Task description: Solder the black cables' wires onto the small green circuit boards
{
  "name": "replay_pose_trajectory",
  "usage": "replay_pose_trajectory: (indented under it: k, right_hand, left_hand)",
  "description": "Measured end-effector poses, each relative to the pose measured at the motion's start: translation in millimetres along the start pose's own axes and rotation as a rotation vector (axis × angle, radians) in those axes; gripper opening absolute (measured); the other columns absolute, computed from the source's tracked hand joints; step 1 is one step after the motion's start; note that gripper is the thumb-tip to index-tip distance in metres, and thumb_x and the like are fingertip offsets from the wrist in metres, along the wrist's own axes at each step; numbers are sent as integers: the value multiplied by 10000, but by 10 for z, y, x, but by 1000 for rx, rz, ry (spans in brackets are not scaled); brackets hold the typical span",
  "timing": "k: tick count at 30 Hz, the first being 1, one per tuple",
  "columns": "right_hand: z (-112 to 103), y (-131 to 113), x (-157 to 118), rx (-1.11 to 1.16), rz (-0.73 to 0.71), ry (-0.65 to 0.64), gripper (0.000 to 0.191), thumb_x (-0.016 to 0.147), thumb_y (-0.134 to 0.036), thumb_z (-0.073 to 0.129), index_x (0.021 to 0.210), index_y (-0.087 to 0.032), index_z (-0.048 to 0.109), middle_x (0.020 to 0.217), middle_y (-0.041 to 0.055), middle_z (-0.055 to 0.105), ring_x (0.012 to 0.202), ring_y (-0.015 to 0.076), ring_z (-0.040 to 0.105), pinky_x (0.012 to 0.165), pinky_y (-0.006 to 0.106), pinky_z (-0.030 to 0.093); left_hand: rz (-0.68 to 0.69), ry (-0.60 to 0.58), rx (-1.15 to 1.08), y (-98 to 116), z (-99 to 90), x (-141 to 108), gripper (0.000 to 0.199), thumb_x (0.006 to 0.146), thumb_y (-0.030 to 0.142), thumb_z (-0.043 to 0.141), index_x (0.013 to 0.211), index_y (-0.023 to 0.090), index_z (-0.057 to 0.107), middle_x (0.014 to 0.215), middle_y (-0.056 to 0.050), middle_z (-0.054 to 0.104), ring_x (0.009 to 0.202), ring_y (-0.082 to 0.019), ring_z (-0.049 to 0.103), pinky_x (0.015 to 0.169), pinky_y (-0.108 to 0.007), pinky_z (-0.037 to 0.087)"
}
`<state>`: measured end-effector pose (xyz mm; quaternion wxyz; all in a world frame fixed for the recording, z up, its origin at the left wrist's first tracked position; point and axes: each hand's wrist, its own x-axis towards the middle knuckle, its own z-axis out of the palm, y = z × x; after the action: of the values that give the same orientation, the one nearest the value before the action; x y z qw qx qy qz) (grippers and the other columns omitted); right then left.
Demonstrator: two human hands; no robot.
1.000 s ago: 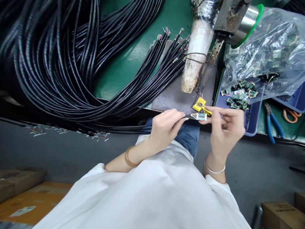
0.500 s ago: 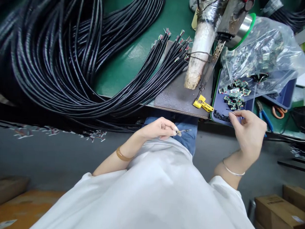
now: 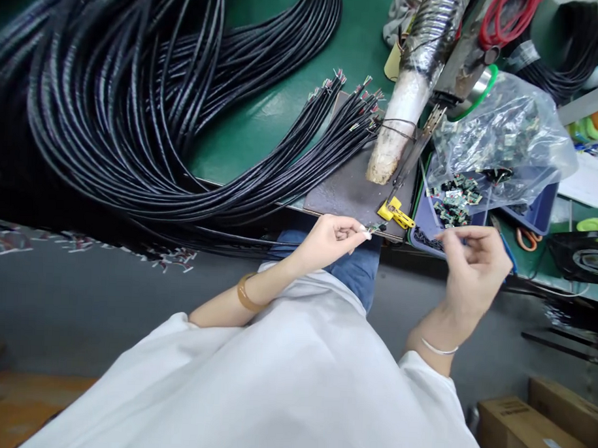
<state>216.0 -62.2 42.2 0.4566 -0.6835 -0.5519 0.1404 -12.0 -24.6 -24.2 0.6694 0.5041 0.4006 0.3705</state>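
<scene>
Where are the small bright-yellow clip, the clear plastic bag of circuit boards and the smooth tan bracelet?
Small bright-yellow clip (image 3: pixel 384 212): head view, its left end.
Clear plastic bag of circuit boards (image 3: pixel 517 109): head view, its middle.
Smooth tan bracelet (image 3: pixel 242 294): head view, the outer band.

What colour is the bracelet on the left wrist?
The bracelet is amber-brown, seen best in the head view.

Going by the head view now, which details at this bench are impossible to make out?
All in the head view:
- Small part in the left hand: tiny, its near end covered by fingertips.
- Right hand: blurred; whether it pinches anything is unclear.
- Blue handle: mostly behind that hand.
- Plastic bag: crumpled film obscures its contents.
- Black cables: cut off by the top and left edges.
</scene>
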Motion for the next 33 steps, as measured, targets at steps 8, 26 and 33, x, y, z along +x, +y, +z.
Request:
replay_pose_trajectory:
  k: [8,26,33]
  right_hand:
    - [553,-44,-295,136,9,-234,168,920,-351,657,884,-212,745,844,13,727,601,96,553,567,253,429]
    - [548,-26,-329,185,-74,-131,151,914,-366,654,856,-229,630,564,-86,472,462,71,413,470,227,334]
    - [418,-131,-305,208,-148,12,165,956,-220,596,1114,-267,593,938,-4,782,639,133,735,598,281,593]
  left_hand:
    - [236,153,218,-8,109,22,198,897,301,664,849,125,740,683,-23,682,586,-92,552,558,-191,441]
    - [575,187,461,45,85,-21,131,911,212,675,895,121,767,788,-65,768,629,-104,639,592,-196,476]
    - [486,194,450,143,43,10,176,896,199,632,780,128,743,684,-35,706,544,-86,529,516,-210,383]
